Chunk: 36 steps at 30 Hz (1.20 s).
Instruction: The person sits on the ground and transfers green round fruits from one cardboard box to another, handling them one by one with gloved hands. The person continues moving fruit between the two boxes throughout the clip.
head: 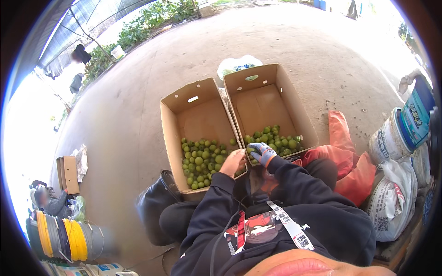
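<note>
Two cardboard boxes stand side by side before me. The left box holds many small round green fruits at its near end; the right box has more green fruits in its near part. My bare left hand is over the near right corner of the left box, its fingers bent close together; whether something small is between them I cannot tell. My right hand, in a grey-blue work glove, curls round a green fruit at the near left corner of the right box.
Behind the right box lies a white plastic bag. Red cloth, a white bucket and a woven sack are at my right. Buckets stand at lower left, near a seated person and a small box.
</note>
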Tool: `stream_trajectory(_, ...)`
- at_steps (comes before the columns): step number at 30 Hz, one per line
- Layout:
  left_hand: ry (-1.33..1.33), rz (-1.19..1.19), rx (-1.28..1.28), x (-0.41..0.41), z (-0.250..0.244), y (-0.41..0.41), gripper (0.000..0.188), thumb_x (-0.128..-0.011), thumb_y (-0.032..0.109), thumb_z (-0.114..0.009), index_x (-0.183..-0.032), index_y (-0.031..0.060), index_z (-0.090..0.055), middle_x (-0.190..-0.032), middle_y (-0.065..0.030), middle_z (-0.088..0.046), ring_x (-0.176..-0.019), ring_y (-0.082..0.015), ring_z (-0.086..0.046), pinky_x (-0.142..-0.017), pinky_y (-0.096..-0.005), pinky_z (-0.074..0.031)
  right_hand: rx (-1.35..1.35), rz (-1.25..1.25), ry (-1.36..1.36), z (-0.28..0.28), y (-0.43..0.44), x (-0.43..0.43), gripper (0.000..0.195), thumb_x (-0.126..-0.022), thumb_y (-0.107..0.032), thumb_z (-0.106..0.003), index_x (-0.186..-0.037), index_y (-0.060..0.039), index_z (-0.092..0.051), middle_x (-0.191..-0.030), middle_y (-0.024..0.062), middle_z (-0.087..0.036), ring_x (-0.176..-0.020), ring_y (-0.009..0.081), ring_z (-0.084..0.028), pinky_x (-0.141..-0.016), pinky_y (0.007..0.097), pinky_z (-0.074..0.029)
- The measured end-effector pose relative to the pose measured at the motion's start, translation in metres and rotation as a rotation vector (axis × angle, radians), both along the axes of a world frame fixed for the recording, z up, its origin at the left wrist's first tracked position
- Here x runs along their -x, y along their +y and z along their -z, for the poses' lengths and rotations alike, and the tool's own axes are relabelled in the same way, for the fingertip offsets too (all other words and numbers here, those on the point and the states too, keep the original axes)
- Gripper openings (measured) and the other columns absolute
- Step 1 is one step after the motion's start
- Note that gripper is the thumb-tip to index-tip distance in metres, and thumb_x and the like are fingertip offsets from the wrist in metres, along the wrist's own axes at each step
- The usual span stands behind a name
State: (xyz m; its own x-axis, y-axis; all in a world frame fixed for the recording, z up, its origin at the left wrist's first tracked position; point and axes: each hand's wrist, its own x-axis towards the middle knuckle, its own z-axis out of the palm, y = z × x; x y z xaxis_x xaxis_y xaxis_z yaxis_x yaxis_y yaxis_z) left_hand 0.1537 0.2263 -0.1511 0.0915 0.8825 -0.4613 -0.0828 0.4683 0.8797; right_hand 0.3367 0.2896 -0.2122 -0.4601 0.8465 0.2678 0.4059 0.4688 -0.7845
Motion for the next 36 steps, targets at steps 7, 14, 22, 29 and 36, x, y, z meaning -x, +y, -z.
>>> stream_trajectory(7, 1.106, -0.075, 0.1, 0.095, 0.104, 0.027, 0.067, -0.075, 0.047, -0.065, -0.126, 0.0056, -0.052, -0.12, -0.0267, -0.054, -0.115, -0.0381, -0.05, -0.098, -0.0409, -0.041, 0.249, 0.256, -0.607, -0.01, 0.009, -0.02, 0.064, -0.086, -0.044, -0.056, -0.138, -0.0096, -0.037, -0.132, 0.0185, -0.047, -0.118, 0.0341, -0.049, -0.098, 0.0404, -0.04)
stream_trajectory(14, 1.133, 0.205, 0.489, 0.095, 0.117, 0.004, 0.086, -0.075, 0.044, -0.071, -0.144, 0.0204, -0.026, -0.146, -0.0222, -0.017, -0.13, -0.0428, -0.03, -0.102, -0.0498, -0.037, 0.31, 0.225, -0.698, -0.008, 0.018, -0.016, 0.062, -0.089, -0.05, -0.048, -0.137, -0.0116, -0.04, -0.129, 0.016, -0.049, -0.117, 0.0307, -0.051, -0.098, 0.0404, -0.041)
stream_trajectory(22, 1.086, 0.268, 0.468, 0.106, 0.101, 0.008, 0.084, -0.074, 0.048, -0.07, -0.143, 0.0217, -0.03, -0.146, -0.0227, -0.017, -0.132, -0.0428, -0.026, -0.102, -0.052, -0.036, 0.381, 0.211, -0.714, -0.015, 0.017, -0.013, 0.063, -0.089, -0.05, -0.048, -0.137, -0.0093, -0.041, -0.132, 0.0165, -0.048, -0.12, 0.0315, -0.048, -0.1, 0.0393, -0.039)
stream_trajectory(29, 1.062, 0.224, 0.481, 0.101, 0.122, 0.008, 0.077, -0.079, 0.046, -0.064, -0.143, 0.0222, -0.029, -0.147, -0.0239, -0.016, -0.133, -0.0431, -0.024, -0.103, -0.051, -0.034, 0.303, 0.228, -0.727, -0.006, 0.017, -0.015, 0.059, -0.089, -0.049, -0.048, -0.134, -0.0111, -0.044, -0.125, 0.0165, -0.052, -0.114, 0.0308, -0.054, -0.096, 0.0402, -0.043)
stream_trajectory(36, 0.736, 0.127, 0.481, 0.119, 0.119, 0.01, 0.076, -0.082, 0.044, -0.062, -0.145, 0.0227, -0.025, -0.143, -0.0237, -0.027, -0.128, -0.0425, -0.033, -0.103, -0.0487, -0.034, 0.288, 0.214, -0.714, -0.007, 0.016, -0.016, 0.058, -0.089, -0.049, -0.048, -0.133, -0.0106, -0.045, -0.123, 0.017, -0.053, -0.112, 0.0312, -0.055, -0.095, 0.0401, -0.044)
